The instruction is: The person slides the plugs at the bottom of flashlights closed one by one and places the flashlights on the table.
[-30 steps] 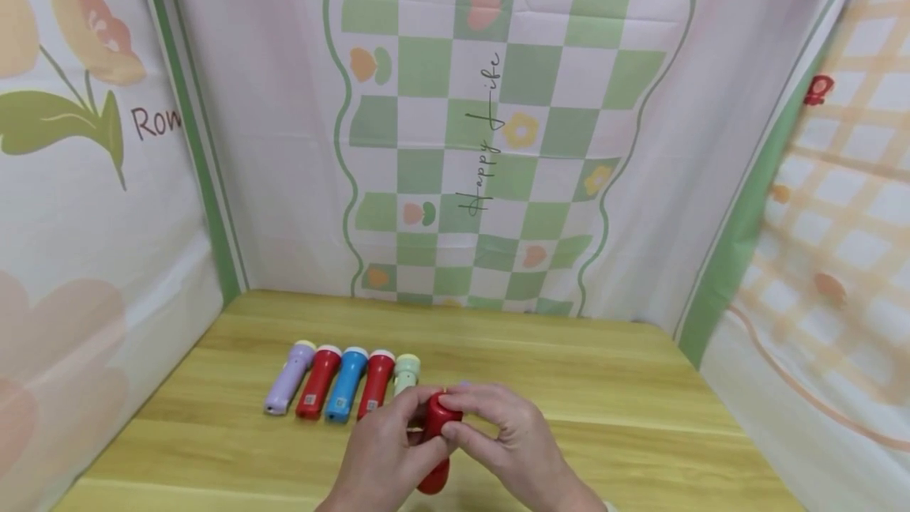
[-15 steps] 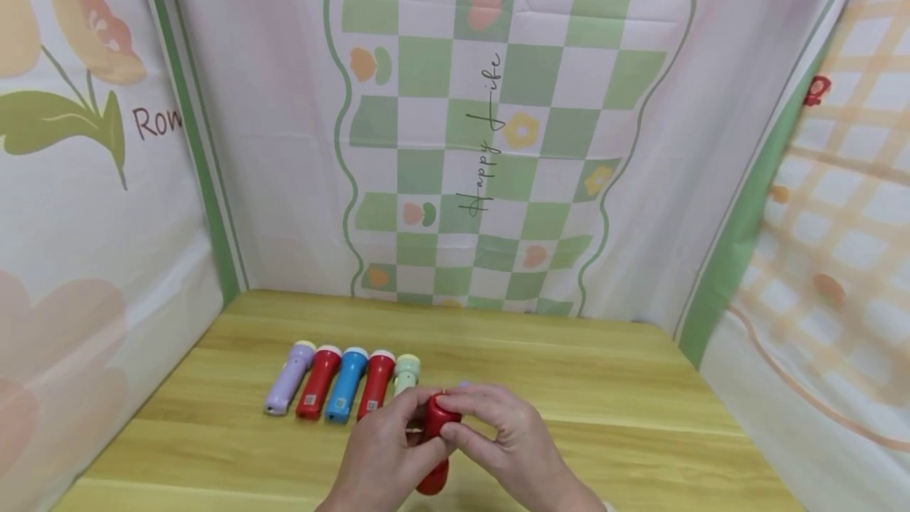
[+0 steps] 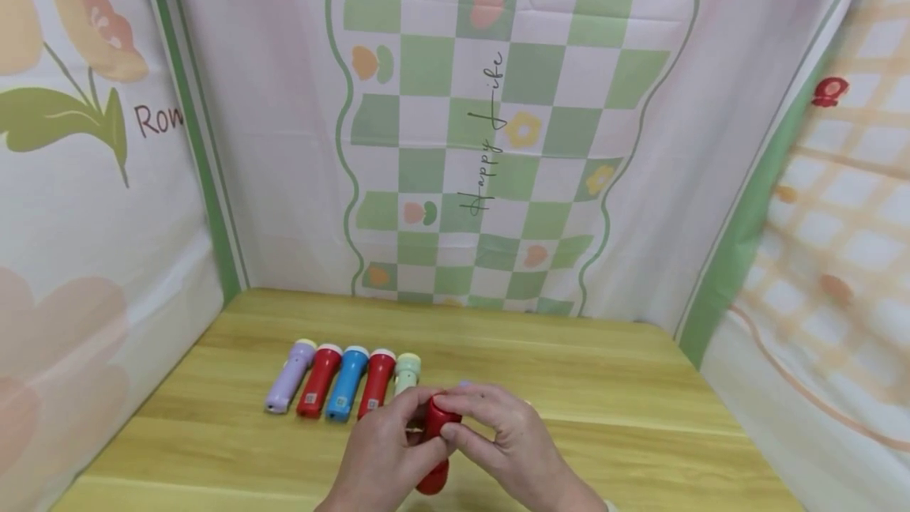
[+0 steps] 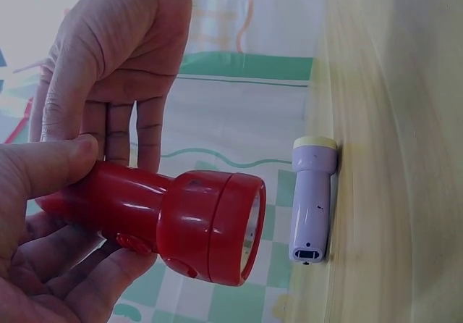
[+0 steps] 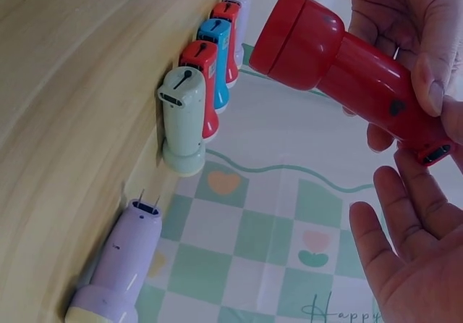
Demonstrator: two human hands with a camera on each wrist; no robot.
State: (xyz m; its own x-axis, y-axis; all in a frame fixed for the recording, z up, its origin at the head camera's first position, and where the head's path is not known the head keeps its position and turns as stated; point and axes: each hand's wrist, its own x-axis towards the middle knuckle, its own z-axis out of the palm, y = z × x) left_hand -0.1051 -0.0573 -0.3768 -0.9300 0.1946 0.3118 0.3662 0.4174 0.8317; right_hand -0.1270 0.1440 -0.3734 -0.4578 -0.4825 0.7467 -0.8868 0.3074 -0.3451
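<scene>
My left hand [image 3: 380,449] grips a red flashlight [image 3: 432,482], its thumb and fingers around the body. In the left wrist view the flashlight [image 4: 188,214] has its head and lens toward the right and a red switch on the side. My right hand [image 3: 515,441] pinches the tail end. In the right wrist view, thumb and index finger of the right hand [image 5: 427,243] touch the tail beside a dark slot. A purple flashlight [image 5: 119,258] lies on the table beyond the hands, two metal prongs sticking out of its tail. The right hand mostly hides it in the head view.
Left of the hands, a row on the wooden table [image 3: 626,417] holds purple [image 3: 290,378], red [image 3: 318,382], blue [image 3: 348,384], red [image 3: 377,380] and pale green [image 3: 407,370] flashlights. Printed cloth [image 3: 284,180] walls the table at back and sides.
The right index fingertip has slid slightly left across the red flashlight's tail end. Both hands otherwise stay in place, and the head view has shifted a little.
</scene>
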